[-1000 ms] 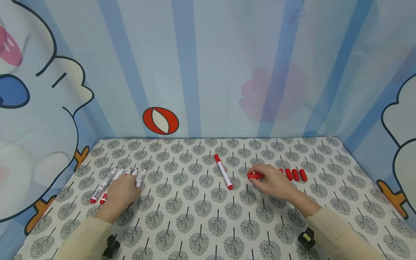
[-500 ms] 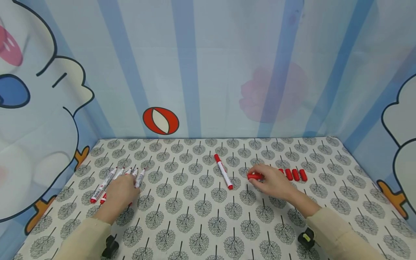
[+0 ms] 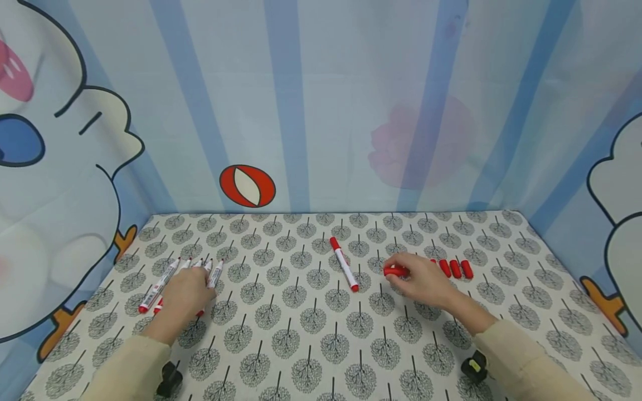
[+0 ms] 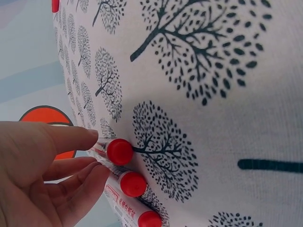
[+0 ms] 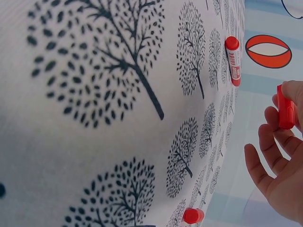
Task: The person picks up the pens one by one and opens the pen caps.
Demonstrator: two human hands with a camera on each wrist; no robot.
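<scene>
On the left of the table, several uncapped whiteboard markers (image 3: 159,285) lie side by side, dark tips away from me and red ends (image 4: 133,184) toward me. My left hand (image 3: 184,295) is over them, with thumb and fingertips on either side of the rightmost marker (image 3: 215,274); it hides the middle ones in the head view. My right hand (image 3: 418,280) pinches a red marker cap (image 5: 285,108) between thumb and forefinger, the other fingers loosely spread. Just right of that hand, several more red caps (image 3: 455,269) lie in a row, the nearest partly hidden.
A capped red marker (image 3: 344,264) lies between my hands, slanting across the tree-print tablecloth (image 3: 301,345). A cartoon-printed curtain (image 3: 331,122) rises behind the table's far edge and along both sides.
My left hand has shifted slightly left, and the rightmost marker's tip has moved left with it. The right hand stays in place, still pinching the cap.
</scene>
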